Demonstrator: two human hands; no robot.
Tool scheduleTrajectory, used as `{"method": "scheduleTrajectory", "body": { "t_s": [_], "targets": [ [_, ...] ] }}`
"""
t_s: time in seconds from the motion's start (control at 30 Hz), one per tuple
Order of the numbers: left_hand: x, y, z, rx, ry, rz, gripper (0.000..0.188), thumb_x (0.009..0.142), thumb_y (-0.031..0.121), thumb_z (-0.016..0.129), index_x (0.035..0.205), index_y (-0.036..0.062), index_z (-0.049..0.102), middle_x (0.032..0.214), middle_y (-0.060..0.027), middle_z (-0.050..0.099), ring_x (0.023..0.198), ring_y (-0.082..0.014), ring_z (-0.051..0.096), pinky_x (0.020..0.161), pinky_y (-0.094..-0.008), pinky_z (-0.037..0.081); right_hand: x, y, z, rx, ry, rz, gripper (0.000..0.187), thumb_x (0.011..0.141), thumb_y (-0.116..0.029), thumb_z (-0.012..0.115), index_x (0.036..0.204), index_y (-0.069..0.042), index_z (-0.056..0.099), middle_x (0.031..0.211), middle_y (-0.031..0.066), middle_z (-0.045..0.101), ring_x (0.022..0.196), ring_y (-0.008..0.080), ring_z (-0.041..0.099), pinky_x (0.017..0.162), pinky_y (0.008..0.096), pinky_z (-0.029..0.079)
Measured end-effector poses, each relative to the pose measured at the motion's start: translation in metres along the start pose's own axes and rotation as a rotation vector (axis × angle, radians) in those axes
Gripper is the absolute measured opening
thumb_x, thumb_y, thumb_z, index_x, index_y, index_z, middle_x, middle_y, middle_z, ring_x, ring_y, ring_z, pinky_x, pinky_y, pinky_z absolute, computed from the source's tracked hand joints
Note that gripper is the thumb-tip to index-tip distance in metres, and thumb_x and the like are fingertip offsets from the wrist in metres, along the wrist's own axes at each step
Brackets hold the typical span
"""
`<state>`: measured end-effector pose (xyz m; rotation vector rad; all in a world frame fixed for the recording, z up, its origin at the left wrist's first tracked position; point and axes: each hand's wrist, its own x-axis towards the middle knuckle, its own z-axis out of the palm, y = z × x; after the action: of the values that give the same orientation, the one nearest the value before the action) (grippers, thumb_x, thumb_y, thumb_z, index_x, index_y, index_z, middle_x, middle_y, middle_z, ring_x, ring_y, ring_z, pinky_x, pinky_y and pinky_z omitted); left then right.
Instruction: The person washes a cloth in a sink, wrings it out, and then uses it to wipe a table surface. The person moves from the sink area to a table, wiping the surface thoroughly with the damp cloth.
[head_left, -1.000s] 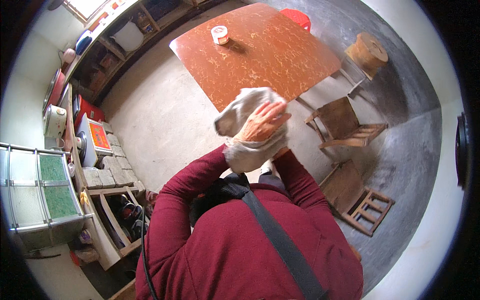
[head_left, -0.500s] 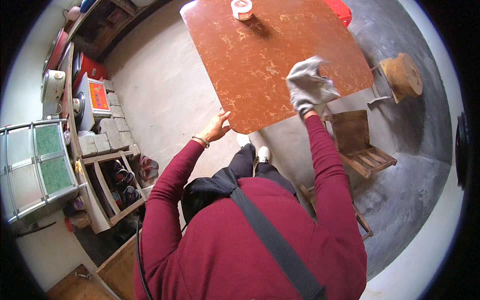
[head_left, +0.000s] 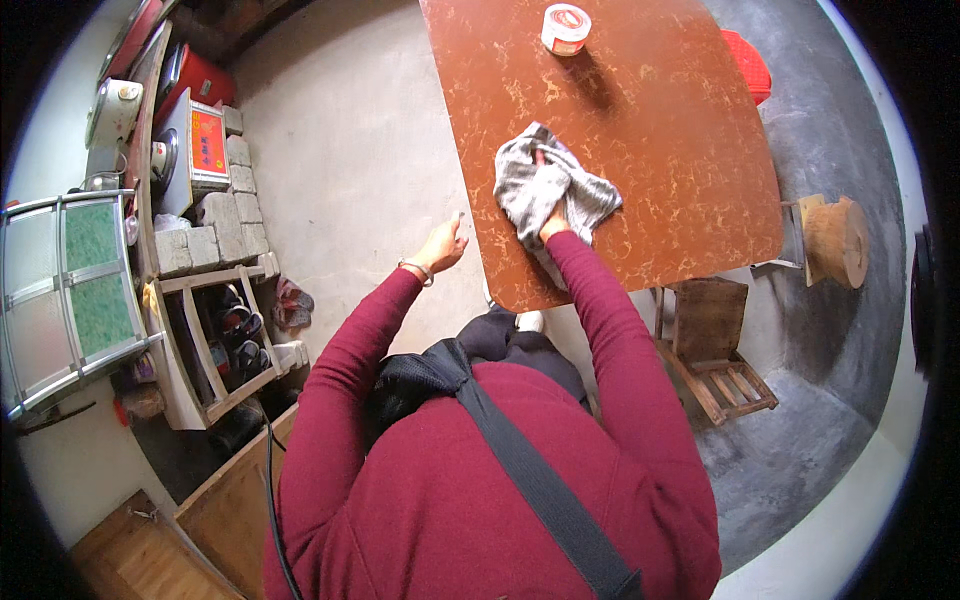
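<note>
cloth on table; tub beyond; wooden chair near table edge

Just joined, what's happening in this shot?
A person stands at a reddish-brown table, their right hand holding a grey-white cloth over the tabletop near its left edge. Cloth folds cover most of the fingers. The left hand, a bracelet at its wrist, is just off that edge and holds nothing. A round tub stands farther back on the table, apart from the cloth. A wooden chair is by the near right corner.
</note>
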<state>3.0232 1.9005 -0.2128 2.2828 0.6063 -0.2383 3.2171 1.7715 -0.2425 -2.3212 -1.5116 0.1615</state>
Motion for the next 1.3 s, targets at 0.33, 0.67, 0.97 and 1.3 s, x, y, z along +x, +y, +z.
{"method": "scheduleTrajectory", "body": {
  "t_s": [0.33, 0.67, 0.97, 1.3],
  "targets": [
    [0.015, -0.026, 0.013, -0.464, 0.142, -0.28, 0.058, 0.087, 0.017, 0.048, 0.136, -0.0071, 0.026, 0.091, -0.0123, 0.058, 0.081, -0.0188, 0.053, 0.073, -0.0308, 0.044, -0.094, -0.047, -0.03, 0.105, -0.129, -0.378, 0.054, 0.093, -0.037, 0.031, 0.135, -0.003, 0.032, 0.135, 0.0163, 0.039, 0.125, 0.0299, 0.036, 0.105, 0.0468, 0.027],
    [-0.007, -0.024, 0.025, -0.581, 0.243, -0.51, 0.058, 0.089, 0.023, 0.048, 0.139, 0.0033, 0.029, 0.073, 0.0018, 0.047, 0.056, -0.008, 0.038, 0.05, -0.0254, 0.038, 0.159, 0.044, -0.005, -0.214, 0.031, -0.18, 0.052, 0.094, -0.035, 0.03, 0.134, -0.002, 0.033, 0.132, 0.0165, 0.042, 0.12, 0.0294, 0.041, 0.101, 0.045, 0.033],
    [0.023, 0.019, 0.027, -0.681, 0.579, -0.652, 0.064, 0.094, 0.041, 0.039, 0.141, 0.0022, 0.021, 0.136, -0.0158, 0.038, 0.119, -0.0234, 0.041, 0.089, -0.0322, 0.039, 0.027, -0.027, 0.021, -0.092, -0.11, -0.382, 0.05, 0.095, -0.034, 0.028, 0.132, -0.002, 0.034, 0.129, 0.0166, 0.045, 0.116, 0.0289, 0.045, 0.097, 0.0433, 0.037],
    [0.068, 0.058, 0.023, -0.332, 0.542, -0.445, 0.066, 0.095, 0.041, 0.035, 0.14, -0.0047, 0.016, 0.145, -0.0257, 0.018, 0.136, -0.034, 0.014, 0.111, -0.0373, 0.014, -0.069, 0.085, -0.007, 1.467, -0.473, -0.092, 0.048, 0.095, -0.032, 0.027, 0.131, -0.001, 0.035, 0.125, 0.0167, 0.048, 0.111, 0.0284, 0.049, 0.093, 0.0414, 0.043]
  ]
}}
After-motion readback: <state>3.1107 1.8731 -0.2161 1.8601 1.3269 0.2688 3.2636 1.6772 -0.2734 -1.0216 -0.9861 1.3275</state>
